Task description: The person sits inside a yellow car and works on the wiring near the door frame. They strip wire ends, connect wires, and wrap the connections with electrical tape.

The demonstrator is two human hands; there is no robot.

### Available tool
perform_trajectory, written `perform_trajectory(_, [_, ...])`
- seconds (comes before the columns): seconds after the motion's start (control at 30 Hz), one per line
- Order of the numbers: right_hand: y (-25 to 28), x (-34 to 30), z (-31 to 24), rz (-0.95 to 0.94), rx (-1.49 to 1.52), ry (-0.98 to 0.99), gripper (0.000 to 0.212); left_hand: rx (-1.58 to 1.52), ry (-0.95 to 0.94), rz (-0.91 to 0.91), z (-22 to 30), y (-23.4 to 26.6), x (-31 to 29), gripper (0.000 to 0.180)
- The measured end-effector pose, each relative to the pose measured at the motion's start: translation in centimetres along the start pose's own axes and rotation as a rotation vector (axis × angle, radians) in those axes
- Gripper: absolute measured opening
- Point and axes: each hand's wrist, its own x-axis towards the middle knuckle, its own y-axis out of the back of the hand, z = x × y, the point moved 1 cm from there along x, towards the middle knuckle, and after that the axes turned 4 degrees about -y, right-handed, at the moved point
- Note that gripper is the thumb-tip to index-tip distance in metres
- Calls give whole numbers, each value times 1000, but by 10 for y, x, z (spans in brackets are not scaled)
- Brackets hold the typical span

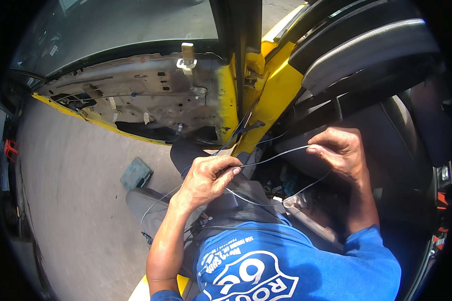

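A thin wire (pixel 276 156) stretches between my two hands in front of my blue shirt. My left hand (pixel 209 179) pinches it between thumb and fingers near the middle of the view. At the right, my right hand (pixel 340 152) grips the other end of that span, thumb against the forefinger. A slack loop of the wire hangs below, over my lap. More thin strands run from near my left hand up toward the yellow door frame (pixel 273 103). Beyond my left hand stands the opened car door (pixel 150 103), its bare inner metal showing, with holes and small clips.
A teal case (pixel 136 173) lies on the concrete floor (pixel 80 185) to the left. The black dashboard (pixel 366 45) and dark car interior are at the right. Red objects (pixel 11 150) stand at the far left edge.
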Motion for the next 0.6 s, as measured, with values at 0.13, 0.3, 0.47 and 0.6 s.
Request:
perform_trajectory(0.13, [15, -6, 4, 192, -112, -21, 6, -35, 109, -41, 3, 2, 2, 48])
perform_trajectory(0.3, [21, -20, 9, 424, -287, -67, 5, 44, -44, -271, 5, 30, -11, 39])
perform_trajectory(0.47, [-11, -23, 26, 595, -351, 16, 6, 629, -57, 99, 17, 69, -15, 16])
perform_trajectory(0.6, [-21, -19, 33, 636, -337, 52, 6, 748, -165, 491, 42, 104, -22, 15])
